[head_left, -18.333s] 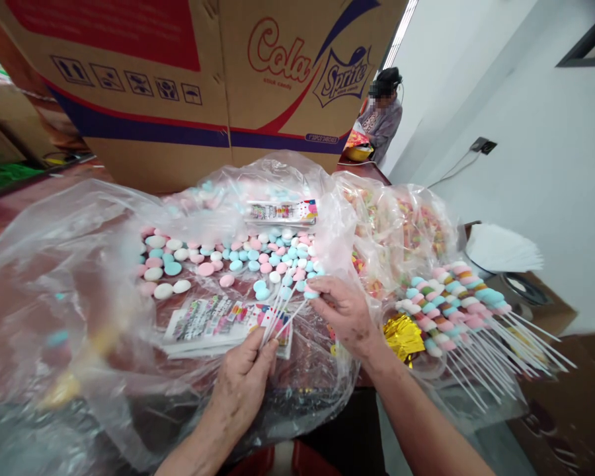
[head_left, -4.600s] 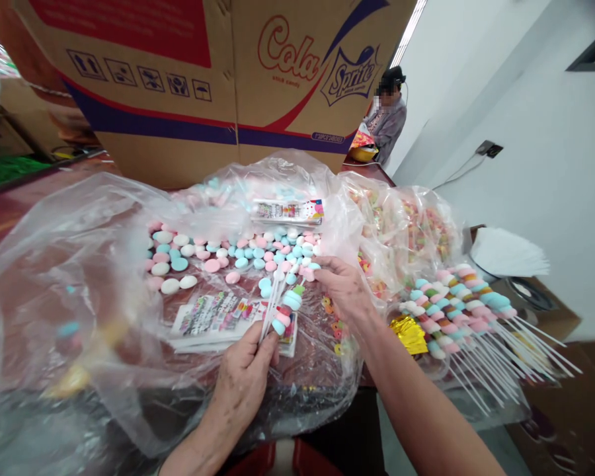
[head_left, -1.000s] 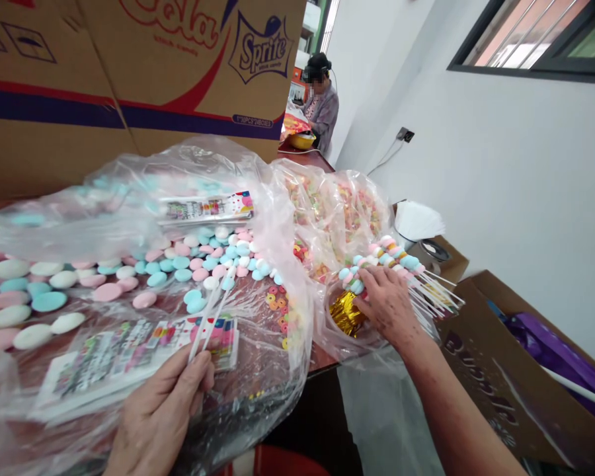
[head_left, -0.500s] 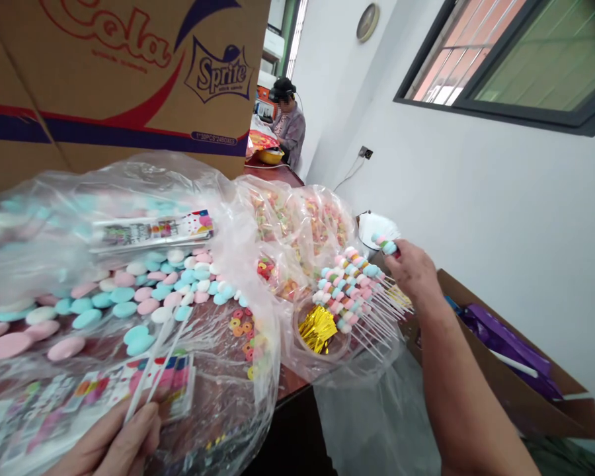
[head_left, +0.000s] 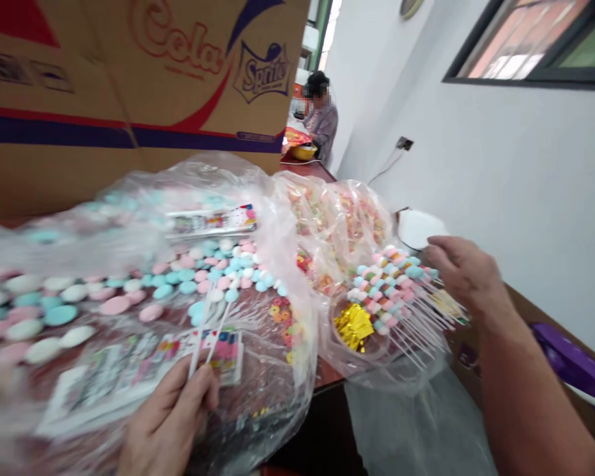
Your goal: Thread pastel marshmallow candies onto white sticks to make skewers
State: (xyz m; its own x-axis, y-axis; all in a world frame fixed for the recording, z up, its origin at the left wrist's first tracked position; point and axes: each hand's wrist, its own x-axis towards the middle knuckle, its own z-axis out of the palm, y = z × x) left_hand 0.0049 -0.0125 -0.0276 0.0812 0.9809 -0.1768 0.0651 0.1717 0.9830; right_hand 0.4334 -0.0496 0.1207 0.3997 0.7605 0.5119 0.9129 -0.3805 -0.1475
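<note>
My left hand [head_left: 171, 410], low in the picture, pinches thin white sticks [head_left: 198, 337] that point up and away over the printed plastic wrappers [head_left: 143, 370]. Over the right end of a stack of marshmallow skewers [head_left: 389, 284] is my right hand [head_left: 469, 271], fingers stretched out, no skewer visible in it. Pink, white and blue marshmallow pieces alternate with coloured rings on the skewers; their bare sticks point toward the lower right. Loose marshmallows [head_left: 178, 277] lie on clear plastic to the left. Small gummy rings [head_left: 280, 317] are scattered near the middle.
Gold twist ties [head_left: 354, 327] fill a round tub beside the skewers. Bags of gummy rings [head_left: 359, 218] stand behind. A large cardboard carton [head_left: 188, 132] blocks the back left. Another box with purple packaging [head_left: 575, 357] sits lower right. A person [head_left: 322, 122] works farther back.
The marshmallow skewer in my right hand has been let go at the stack, and the fingers have straightened. My left hand keeps its sticks. The view has swung left.
</note>
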